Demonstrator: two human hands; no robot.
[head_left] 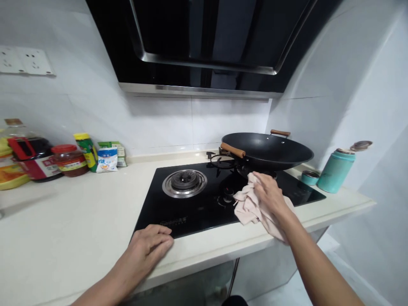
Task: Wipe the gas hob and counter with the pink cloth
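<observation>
My right hand (270, 194) grips a crumpled pale pink cloth (250, 206) and presses it on the black glass gas stove (197, 212), just in front of the wok. Part of the cloth hangs over the counter's front edge. My left hand (152, 245) lies on the stove's front left corner and the counter, fingers stretched out and holding nothing. A black wok (270, 146) with wooden handles sits on the right burner, mostly hiding it. The left burner (185, 182) is bare, its pan support off. One control knob (228, 194) shows just left of the cloth.
A teal flask (337, 170) with its lid flipped up and a small teal cup (310, 177) stand right of the stove. Bottles, a red-lidded jar (69, 160) and seasoning packets (107, 159) line the left wall. The range hood (204, 46) hangs low above.
</observation>
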